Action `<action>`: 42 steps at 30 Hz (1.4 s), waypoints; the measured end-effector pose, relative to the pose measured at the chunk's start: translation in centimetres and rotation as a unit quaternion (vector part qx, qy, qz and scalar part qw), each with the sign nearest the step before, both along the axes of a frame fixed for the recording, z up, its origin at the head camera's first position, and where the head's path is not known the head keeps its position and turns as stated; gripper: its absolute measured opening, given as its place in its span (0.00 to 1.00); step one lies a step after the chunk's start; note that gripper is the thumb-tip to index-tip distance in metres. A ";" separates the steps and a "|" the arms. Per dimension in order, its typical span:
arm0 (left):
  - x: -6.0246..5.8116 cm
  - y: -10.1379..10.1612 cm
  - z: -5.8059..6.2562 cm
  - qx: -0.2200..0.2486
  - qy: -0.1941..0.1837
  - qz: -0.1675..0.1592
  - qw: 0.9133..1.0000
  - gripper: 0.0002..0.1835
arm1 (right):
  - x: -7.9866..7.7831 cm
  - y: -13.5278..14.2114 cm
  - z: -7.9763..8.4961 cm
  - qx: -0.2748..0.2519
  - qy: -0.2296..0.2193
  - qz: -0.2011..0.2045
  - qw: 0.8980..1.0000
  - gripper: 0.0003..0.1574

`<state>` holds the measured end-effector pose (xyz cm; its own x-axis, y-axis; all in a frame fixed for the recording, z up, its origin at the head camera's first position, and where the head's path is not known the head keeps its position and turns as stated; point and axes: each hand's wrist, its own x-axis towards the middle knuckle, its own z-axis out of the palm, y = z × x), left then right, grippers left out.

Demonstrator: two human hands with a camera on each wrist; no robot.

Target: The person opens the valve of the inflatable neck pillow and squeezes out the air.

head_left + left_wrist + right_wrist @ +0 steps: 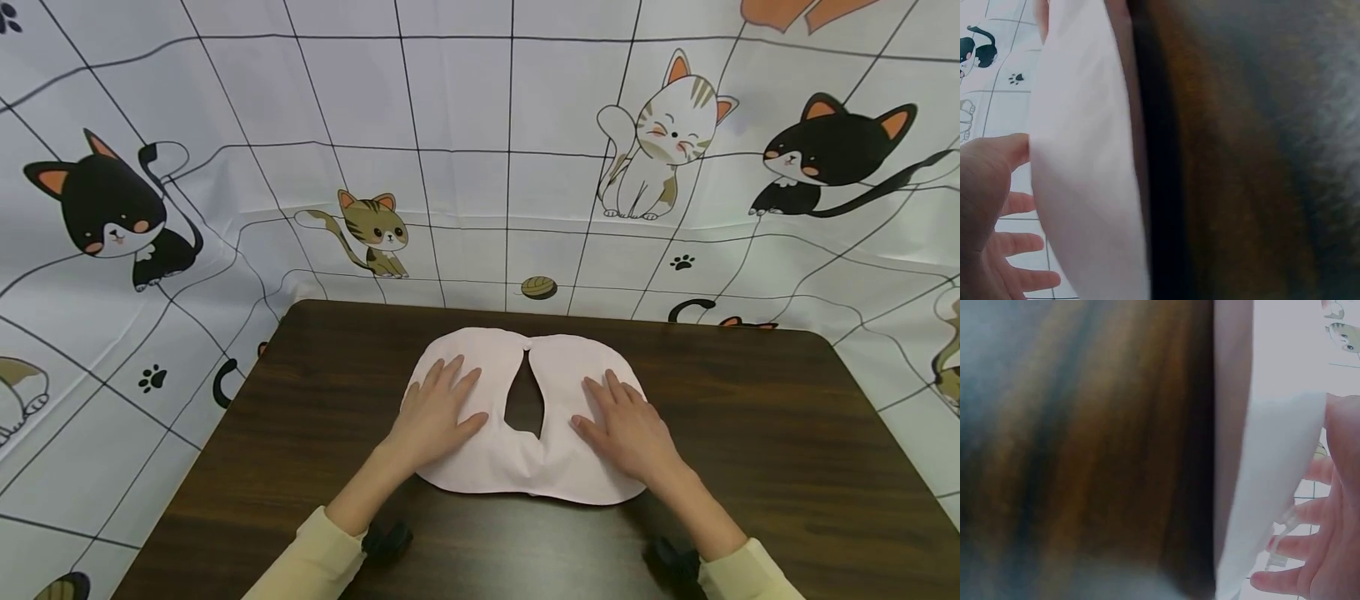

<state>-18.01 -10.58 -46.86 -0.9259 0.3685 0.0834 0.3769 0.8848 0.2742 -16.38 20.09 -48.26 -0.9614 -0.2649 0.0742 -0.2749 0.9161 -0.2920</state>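
A pale pink cloth piece [480, 454], bib-like with two rounded lobes, lies spread on the dark wooden table [765, 417]. Between its lobes is a teardrop-shaped opening, and the lobes meet at a small fastening at the far end. My left hand [431, 417] rests on the left lobe with fingers spread. On the right lobe lies my right hand [630, 425], its fingers also extended. Each wrist view has the near edge of the cloth [1085, 156] close up, slightly raised, with the hand's straight fingers beyond it. Neither hand grips the cloth.
A white curtain [457, 100] with black grid lines and cartoon cats hangs behind the table and at its sides. In the right wrist view, a small pale strap-like thing [1282, 537] shows by the fingers, too blurred to identify.
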 end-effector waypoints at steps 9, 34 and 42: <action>0.1 0.0 -1.3 -0.010 -0.010 -0.004 1.000 0.36 | 0.2 -0.2 -0.7 0.009 -0.004 0.005 1.000 0.41; 1.2 -0.4 -0.4 -0.026 0.001 -0.009 1.000 0.32 | 0.8 0.0 -0.3 -0.001 0.011 0.007 1.000 0.39; 2.6 -0.4 1.1 -0.028 0.024 -0.021 0.999 0.31 | 2.1 0.3 0.2 -0.017 0.046 0.020 0.999 0.38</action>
